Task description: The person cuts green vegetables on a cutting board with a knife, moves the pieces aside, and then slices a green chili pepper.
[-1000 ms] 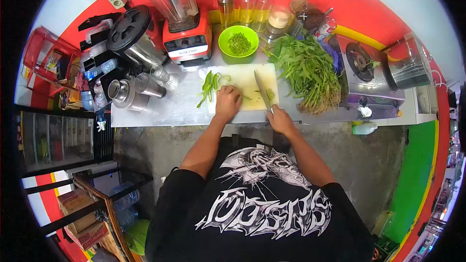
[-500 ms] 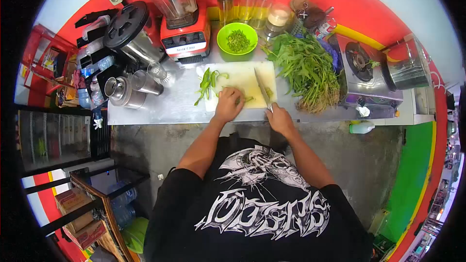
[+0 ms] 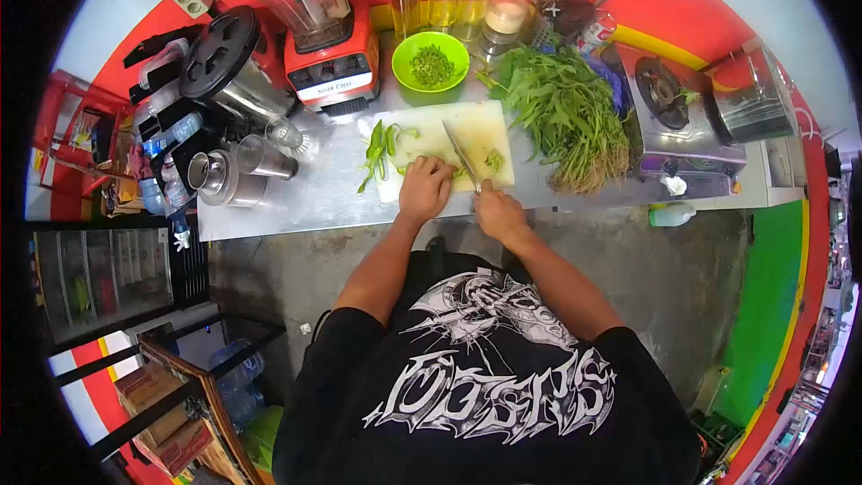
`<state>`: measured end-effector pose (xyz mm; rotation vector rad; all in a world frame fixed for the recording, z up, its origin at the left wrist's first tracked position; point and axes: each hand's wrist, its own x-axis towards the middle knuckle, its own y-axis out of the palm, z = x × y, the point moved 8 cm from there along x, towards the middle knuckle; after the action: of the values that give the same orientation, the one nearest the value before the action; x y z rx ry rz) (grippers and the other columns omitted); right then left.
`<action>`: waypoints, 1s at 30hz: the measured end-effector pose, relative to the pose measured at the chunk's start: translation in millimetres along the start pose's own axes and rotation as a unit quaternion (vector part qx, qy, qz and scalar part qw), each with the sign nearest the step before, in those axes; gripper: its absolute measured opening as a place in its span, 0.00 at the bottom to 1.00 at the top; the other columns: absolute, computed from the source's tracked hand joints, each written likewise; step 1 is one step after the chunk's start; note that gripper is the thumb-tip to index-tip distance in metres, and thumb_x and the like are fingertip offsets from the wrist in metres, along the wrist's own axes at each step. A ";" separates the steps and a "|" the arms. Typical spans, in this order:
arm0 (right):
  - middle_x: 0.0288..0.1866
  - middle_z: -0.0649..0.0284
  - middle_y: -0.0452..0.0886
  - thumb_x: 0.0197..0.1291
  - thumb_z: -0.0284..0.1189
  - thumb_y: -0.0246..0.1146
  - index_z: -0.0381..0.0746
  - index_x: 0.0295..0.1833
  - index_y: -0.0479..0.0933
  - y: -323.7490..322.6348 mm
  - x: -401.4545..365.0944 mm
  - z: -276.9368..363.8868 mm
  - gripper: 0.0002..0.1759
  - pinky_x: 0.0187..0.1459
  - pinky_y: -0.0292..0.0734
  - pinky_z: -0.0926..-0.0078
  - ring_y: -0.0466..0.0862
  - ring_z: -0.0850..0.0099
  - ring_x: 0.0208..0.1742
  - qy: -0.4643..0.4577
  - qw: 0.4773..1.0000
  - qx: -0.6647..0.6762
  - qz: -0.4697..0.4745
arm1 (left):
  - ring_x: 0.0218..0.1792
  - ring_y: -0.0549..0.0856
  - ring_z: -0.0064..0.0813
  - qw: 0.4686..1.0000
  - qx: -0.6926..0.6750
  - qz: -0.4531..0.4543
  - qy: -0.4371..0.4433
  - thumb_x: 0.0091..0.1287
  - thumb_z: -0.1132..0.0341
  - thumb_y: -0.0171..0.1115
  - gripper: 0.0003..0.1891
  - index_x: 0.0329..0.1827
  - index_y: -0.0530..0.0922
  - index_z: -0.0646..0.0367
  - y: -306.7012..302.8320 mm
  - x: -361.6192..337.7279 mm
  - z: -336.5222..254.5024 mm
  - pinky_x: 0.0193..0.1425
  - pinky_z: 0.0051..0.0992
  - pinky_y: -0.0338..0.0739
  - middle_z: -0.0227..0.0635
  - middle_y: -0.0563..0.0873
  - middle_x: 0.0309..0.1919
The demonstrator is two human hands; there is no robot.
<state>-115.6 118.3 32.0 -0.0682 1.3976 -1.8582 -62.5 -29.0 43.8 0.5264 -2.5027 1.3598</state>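
Note:
My right hand (image 3: 499, 215) is wrapped round the handle of a kitchen knife (image 3: 461, 151), whose blade slants up and left over the white cutting board (image 3: 435, 130). Beside the blade, my left hand (image 3: 426, 186) has its fingers curled down on a green chili, mostly hidden, with a bit of green showing near the knife. Several whole green chilies (image 3: 375, 151) lie at the board's left edge, partly on the counter. A small heap of chopped chili (image 3: 494, 161) sits right of the knife. Behind the board, a lime-green bowl (image 3: 406, 83) holds chopped green pieces.
A big bunch of leafy greens with roots (image 3: 566, 117) lies right of the board, near a gas stove (image 3: 691, 148). A red blender (image 3: 334, 72), pump bottles (image 3: 443, 0) and a jar (image 3: 505, 22) stand behind. Steel cups (image 3: 220, 171) are at left on the metal counter (image 3: 314, 189).
My right hand has moved left with the knife, bringing the blade closer to my left hand. The chopped heap now lies apart from the blade. The camera view has shifted slightly.

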 end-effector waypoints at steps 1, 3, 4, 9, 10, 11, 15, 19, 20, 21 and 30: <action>0.45 0.37 0.87 0.73 0.34 0.53 0.29 0.59 0.71 6.9 0.1 -1.7 0.20 0.53 0.82 0.44 0.88 0.39 0.47 0.025 1.000 -0.002 -0.009 | 0.48 0.78 0.42 1.000 -0.012 -0.007 -0.002 0.64 0.70 0.64 0.09 0.45 0.86 0.52 1.5 -0.9 2.2 0.54 0.41 0.72 0.34 0.82 0.43; 0.44 0.38 0.87 0.73 0.33 0.53 0.29 0.59 0.71 11.9 2.9 -2.4 0.18 0.53 0.82 0.45 0.88 0.40 0.47 0.046 0.999 -0.006 -0.018 | 0.48 0.78 0.42 1.000 -0.001 0.003 0.000 0.64 0.70 0.64 0.08 0.45 0.86 0.52 4.8 -0.3 3.1 0.54 0.41 0.73 0.34 0.82 0.43; 0.44 0.39 0.88 0.72 0.31 0.53 0.29 0.58 0.71 11.9 4.1 1.2 0.17 0.53 0.83 0.46 0.88 0.41 0.48 0.033 0.999 -0.011 -0.026 | 0.48 0.78 0.43 1.000 0.011 0.013 0.002 0.64 0.70 0.64 0.08 0.44 0.85 0.52 6.3 -0.6 3.2 0.54 0.41 0.73 0.35 0.82 0.43; 0.44 0.39 0.88 0.68 0.25 0.54 0.28 0.56 0.74 -1.7 8.3 9.8 0.16 0.51 0.84 0.49 0.90 0.43 0.46 0.010 0.997 -0.071 -0.040 | 0.49 0.79 0.42 1.000 0.011 0.010 0.001 0.63 0.70 0.64 0.08 0.44 0.85 0.53 6.9 -1.2 2.7 0.53 0.41 0.74 0.35 0.81 0.42; 0.44 0.39 0.88 0.68 0.25 0.54 0.28 0.56 0.74 0.0 5.0 11.0 0.16 0.51 0.84 0.49 0.90 0.43 0.46 0.009 0.997 -0.070 -0.040 | 0.49 0.79 0.42 1.000 0.012 0.009 0.001 0.63 0.70 0.64 0.08 0.44 0.85 0.53 7.2 -1.4 3.3 0.53 0.41 0.74 0.35 0.81 0.42; 0.44 0.38 0.88 0.68 0.24 0.54 0.27 0.56 0.74 1.8 -1.5 14.7 0.15 0.50 0.85 0.49 0.90 0.43 0.46 -0.005 0.996 -0.079 -0.046 | 0.49 0.79 0.42 1.000 0.014 0.005 0.003 0.63 0.70 0.64 0.08 0.44 0.85 0.53 6.8 -1.6 3.3 0.53 0.41 0.74 0.35 0.81 0.42; 0.43 0.37 0.87 0.66 0.23 0.53 0.26 0.55 0.73 5.5 0.2 15.9 0.16 0.49 0.85 0.48 0.89 0.42 0.46 0.028 0.998 -0.041 -0.047 | 0.49 0.79 0.42 1.000 0.014 0.008 -0.004 0.63 0.70 0.64 0.08 0.45 0.85 0.52 7.0 -1.5 2.9 0.53 0.41 0.74 0.35 0.82 0.42; 0.43 0.36 0.87 0.64 0.21 0.54 0.25 0.57 0.71 -3.0 10.7 18.2 0.17 0.49 0.85 0.49 0.89 0.41 0.46 -0.002 0.999 -0.036 -0.030 | 0.49 0.79 0.43 1.000 0.013 0.005 -0.002 0.63 0.70 0.64 0.08 0.44 0.85 0.53 8.0 -1.4 3.8 0.53 0.41 0.74 0.35 0.82 0.42; 0.43 0.36 0.87 0.64 0.21 0.54 0.25 0.57 0.71 -1.3 7.1 18.4 0.17 0.49 0.85 0.49 0.89 0.41 0.46 0.001 0.999 -0.033 -0.031 | 0.49 0.79 0.43 1.000 0.013 0.009 0.000 0.63 0.70 0.64 0.08 0.44 0.85 0.53 8.3 -1.8 3.2 0.53 0.41 0.74 0.35 0.82 0.42; 0.43 0.37 0.87 0.64 0.21 0.55 0.26 0.57 0.72 1.2 3.4 17.9 0.17 0.49 0.85 0.49 0.89 0.42 0.46 0.005 0.999 -0.040 -0.029 | 0.49 0.79 0.43 1.000 0.010 0.001 -0.002 0.63 0.70 0.64 0.08 0.44 0.84 0.53 7.2 -0.8 3.3 0.53 0.42 0.74 0.35 0.82 0.42; 0.42 0.37 0.87 0.63 0.22 0.57 0.28 0.50 0.73 -13.4 0.7 30.3 0.12 0.47 0.85 0.50 0.90 0.43 0.45 -0.048 0.994 -0.040 -0.089 | 0.46 0.78 0.45 1.000 0.017 0.003 0.004 0.63 0.69 0.64 0.07 0.44 0.81 0.55 9.1 2.8 2.9 0.50 0.43 0.71 0.37 0.81 0.41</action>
<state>-109.0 95.0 54.7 -0.3280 1.4377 -1.9151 -69.0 -27.4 36.4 0.5186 -2.4805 1.4068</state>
